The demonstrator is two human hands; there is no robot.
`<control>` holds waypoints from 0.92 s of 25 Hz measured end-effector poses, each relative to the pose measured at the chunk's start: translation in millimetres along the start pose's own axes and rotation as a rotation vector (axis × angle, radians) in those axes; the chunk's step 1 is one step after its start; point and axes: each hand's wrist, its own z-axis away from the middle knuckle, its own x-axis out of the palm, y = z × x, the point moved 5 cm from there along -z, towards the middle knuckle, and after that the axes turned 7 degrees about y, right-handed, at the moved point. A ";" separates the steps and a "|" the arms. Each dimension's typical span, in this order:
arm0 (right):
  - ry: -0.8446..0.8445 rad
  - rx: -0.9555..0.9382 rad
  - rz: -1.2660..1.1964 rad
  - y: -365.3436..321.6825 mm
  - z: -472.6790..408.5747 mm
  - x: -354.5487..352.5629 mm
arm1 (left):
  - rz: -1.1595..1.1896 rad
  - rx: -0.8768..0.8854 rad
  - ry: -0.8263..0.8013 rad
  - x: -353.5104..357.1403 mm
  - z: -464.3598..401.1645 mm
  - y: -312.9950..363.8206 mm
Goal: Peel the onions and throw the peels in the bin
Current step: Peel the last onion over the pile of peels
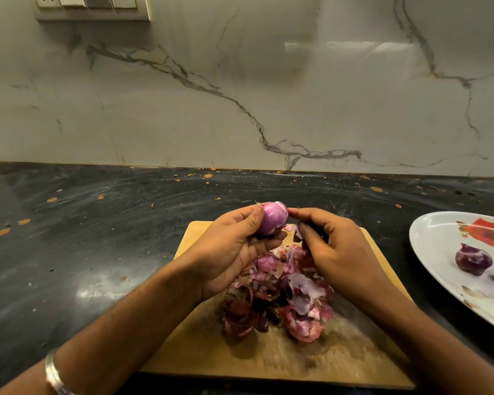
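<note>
From the head view I am looking down at a dark bench (pixel 97 238) that is running back to a marble wall (pixel 240 95). A wooden cutting board (pixel 268 360) is lying in front of me, its near edge close to the bottom of the view. Bare bench is stretching wide to the left of the board and behind it up to the wall. To the right, a white plate (pixel 439 240) is sitting apart from the board and running off the frame edge, carrying a peeled onion (pixel 473 261) and part of another.

My left hand (pixel 234 249) is reaching in from the lower left, held above the far end of the board, its grip clamped around a pink onion (pixel 272 218) with fingers curled under it and the thumb on its left side. My right hand (pixel 334 252) is coming in from the lower right, forefinger touching the onion's right side and its grip pinching a scrap of peel (pixel 295 231). A heap of peels (pixel 280 295) is lying on the board beneath both hands. A metal bangle (pixel 54 374) is circling my left wrist.
</note>
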 end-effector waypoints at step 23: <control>0.128 -0.130 0.067 -7.6 1.1 1.9 | -0.091 0.050 -0.044 7.2 7.9 0.9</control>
